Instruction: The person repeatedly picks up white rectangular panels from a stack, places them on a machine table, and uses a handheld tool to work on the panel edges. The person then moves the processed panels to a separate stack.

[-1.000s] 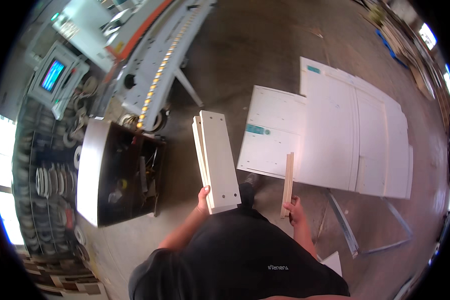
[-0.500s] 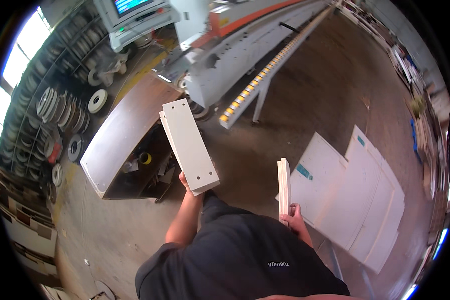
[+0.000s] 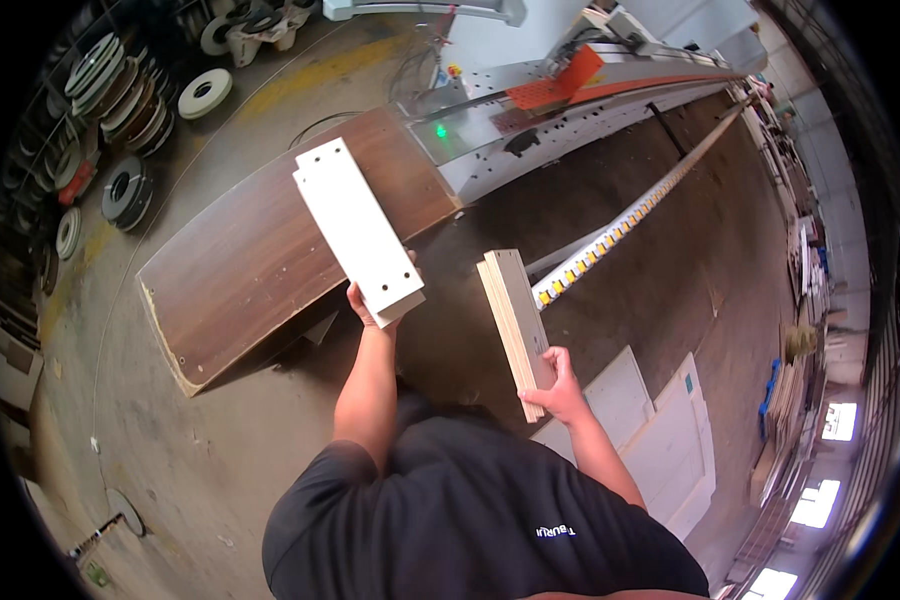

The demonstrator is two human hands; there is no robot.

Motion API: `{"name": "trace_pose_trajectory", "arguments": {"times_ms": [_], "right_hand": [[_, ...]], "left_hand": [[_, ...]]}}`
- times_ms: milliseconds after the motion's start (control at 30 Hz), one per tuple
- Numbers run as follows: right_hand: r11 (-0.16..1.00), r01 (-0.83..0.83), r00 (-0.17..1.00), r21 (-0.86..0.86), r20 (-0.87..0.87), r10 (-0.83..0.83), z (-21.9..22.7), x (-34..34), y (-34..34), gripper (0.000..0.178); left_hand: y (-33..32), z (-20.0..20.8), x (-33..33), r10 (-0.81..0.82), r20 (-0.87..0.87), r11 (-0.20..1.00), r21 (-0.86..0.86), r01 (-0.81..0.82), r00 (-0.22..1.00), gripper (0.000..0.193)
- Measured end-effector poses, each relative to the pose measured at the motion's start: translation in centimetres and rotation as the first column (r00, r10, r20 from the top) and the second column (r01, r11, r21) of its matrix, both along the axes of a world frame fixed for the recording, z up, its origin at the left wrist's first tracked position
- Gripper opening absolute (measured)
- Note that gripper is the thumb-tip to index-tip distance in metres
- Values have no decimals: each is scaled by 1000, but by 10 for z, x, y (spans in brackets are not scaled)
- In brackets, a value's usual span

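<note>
My left hand [image 3: 370,300] is closed round the near end of a stack of white boards [image 3: 355,225], whose top board has small dark holes at both ends. The stack is held up with its far end over the brown wooden table [image 3: 240,260]. In my right hand [image 3: 557,387] is a second stack of narrow boards [image 3: 515,330], gripped near its lower end with the thumb on the broad face. Its pale layered edges face left. The two stacks are apart. Part of my left fingers is hidden under the white boards.
A long machine with an orange guard [image 3: 570,80] stands beyond the table. From it a rail with yellow rollers [image 3: 610,245] runs to the far right. Large white panels [image 3: 670,440] lie to my right. Rolls of edge banding [image 3: 205,93] are at the far left.
Both stacks have moved relative to the surroundings; the left one is now over the table. The right stack has risen and turned, showing its broad face. The view has shifted too.
</note>
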State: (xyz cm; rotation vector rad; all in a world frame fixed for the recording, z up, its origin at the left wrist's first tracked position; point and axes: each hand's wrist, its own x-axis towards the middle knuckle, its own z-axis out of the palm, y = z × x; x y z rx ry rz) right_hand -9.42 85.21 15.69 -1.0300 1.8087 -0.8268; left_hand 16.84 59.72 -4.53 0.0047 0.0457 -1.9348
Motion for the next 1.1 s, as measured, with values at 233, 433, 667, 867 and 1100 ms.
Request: {"name": "trace_pose_trajectory", "arguments": {"times_ms": [233, 433, 667, 867, 1100], "right_hand": [[980, -193, 863, 37, -468, 188, -18, -7, -163, 79], [960, -280, 728, 24, -646, 229, -35, 3, -298, 76], [920, -381, 663, 92, -666, 342, -68, 44, -387, 81], [875, -474, 714, -98, -624, 317, -103, 37, -403, 75], [904, -428, 770, -12, -529, 357, -97, 13, -405, 74]], "left_hand": [[16, 8, 39, -280, 620, 950, 287, 121, 733, 63], [12, 77, 40, -52, 970, 989, 19, -144, -236, 59], [-29, 80, 19, 141, 766, 977, -211, -39, -627, 57], [-49, 86, 6, 149, 748, 980, -199, -3, -647, 54], [-150, 152, 3, 309, 800, 939, -342, 32, -514, 40]]}}
